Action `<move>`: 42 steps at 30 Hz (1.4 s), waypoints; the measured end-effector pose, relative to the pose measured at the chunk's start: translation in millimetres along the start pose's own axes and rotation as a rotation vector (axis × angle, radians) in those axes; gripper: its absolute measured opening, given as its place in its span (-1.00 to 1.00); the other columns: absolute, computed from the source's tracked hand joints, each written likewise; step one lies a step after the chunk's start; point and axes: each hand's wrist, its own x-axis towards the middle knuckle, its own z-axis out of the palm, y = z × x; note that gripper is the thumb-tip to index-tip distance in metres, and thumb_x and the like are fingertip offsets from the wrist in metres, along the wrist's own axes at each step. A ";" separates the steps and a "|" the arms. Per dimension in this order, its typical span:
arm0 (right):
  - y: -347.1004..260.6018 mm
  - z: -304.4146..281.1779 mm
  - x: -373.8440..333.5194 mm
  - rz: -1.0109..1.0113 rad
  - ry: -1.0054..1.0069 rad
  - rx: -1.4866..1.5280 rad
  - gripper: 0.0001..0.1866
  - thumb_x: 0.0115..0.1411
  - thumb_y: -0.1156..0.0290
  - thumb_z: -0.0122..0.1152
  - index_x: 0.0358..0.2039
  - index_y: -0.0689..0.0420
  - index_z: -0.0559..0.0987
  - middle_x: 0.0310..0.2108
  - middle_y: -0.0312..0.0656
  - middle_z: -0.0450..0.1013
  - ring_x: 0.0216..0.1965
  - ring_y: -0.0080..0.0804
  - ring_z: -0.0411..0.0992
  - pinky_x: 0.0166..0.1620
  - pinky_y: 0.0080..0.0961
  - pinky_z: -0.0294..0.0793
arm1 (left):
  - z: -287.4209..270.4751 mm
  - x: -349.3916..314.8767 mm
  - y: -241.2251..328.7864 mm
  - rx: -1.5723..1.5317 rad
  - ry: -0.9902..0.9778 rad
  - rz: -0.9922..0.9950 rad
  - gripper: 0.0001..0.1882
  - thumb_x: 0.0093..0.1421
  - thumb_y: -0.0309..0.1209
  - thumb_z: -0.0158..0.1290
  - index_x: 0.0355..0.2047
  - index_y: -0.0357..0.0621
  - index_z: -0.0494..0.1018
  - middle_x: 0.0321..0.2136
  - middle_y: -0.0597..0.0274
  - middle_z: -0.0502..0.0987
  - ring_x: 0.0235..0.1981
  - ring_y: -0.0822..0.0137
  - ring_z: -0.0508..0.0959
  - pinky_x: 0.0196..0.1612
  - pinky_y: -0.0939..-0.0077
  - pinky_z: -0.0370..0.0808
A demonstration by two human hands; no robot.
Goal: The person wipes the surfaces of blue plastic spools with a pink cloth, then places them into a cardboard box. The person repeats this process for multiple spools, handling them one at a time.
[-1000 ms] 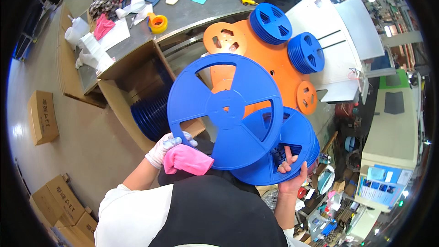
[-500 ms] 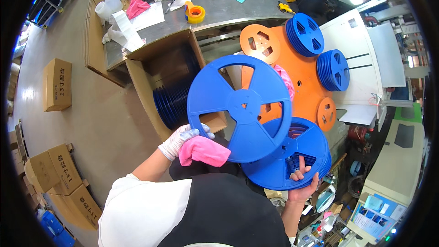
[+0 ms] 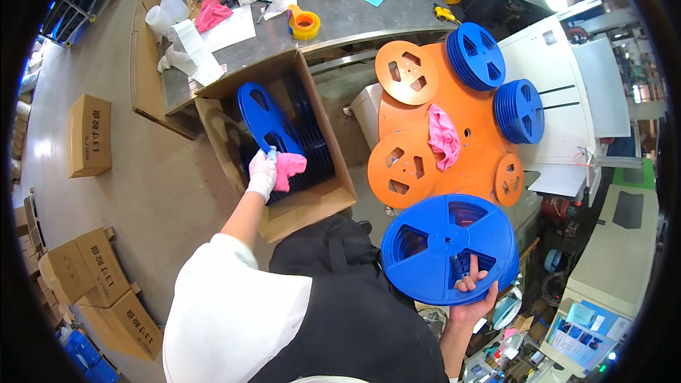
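My left hand (image 3: 262, 174), in a white glove, is closed on the rim of a blue reel (image 3: 257, 122) and on a pink cloth (image 3: 289, 168). That reel is tilted inside an open cardboard box (image 3: 312, 214), beside a row of dark blue reels (image 3: 320, 159) standing on edge. At the lower right, my bare right hand (image 3: 477, 296) grips a stack of blue reels (image 3: 418, 273). Its fingers come up through a cutout of the top reel, and the thumb lies near the rim.
An orange round stand (image 3: 482, 128) beyond the stack carries orange discs (image 3: 404, 170), two blue reel stacks (image 3: 474, 57) and another pink cloth (image 3: 443, 138). A metal table (image 3: 355, 25) with yellow tape (image 3: 303, 25) lies behind the box. Cardboard cartons (image 3: 89, 135) stand at left.
My left hand has moved forward and left with the blue reel and the pink cloth, from above the stack into the box. My right hand still holds the stack, slightly lower.
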 end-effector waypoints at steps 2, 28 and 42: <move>-0.2 3.3 -3.3 -0.009 0.021 -0.010 -0.60 0.32 0.06 0.02 -0.17 0.18 0.48 0.41 0.18 -0.02 -0.45 -0.51 0.44 -0.34 -0.53 0.46 | 20.5 30.3 -23.1 0.056 0.023 0.006 -0.78 0.38 -0.38 -0.03 -0.06 -0.20 0.48 -0.27 0.22 0.60 -0.27 0.39 0.55 -0.14 0.45 0.50; -25.0 0.6 -17.3 -0.125 -0.378 0.421 -0.63 0.29 0.15 0.18 -0.41 0.16 0.31 0.44 0.16 -0.10 -0.65 -0.66 0.34 -0.51 -0.66 0.35 | 75.1 -79.4 132.9 -0.781 -0.994 -0.131 -0.19 0.12 -0.18 0.23 0.29 -0.30 0.19 0.15 0.05 0.42 0.04 0.22 0.51 -0.02 0.30 0.58; -15.9 0.4 -22.5 -0.012 -0.343 0.431 -0.54 0.30 0.02 0.13 -0.30 0.25 0.43 0.45 0.15 -0.15 -0.52 -0.61 0.39 -0.44 -0.57 0.37 | 75.8 -204.2 241.2 0.752 -0.906 1.142 -0.24 -0.04 -0.37 0.26 0.24 0.15 0.34 0.25 -0.02 0.31 -0.12 -0.04 0.58 -0.09 0.31 0.57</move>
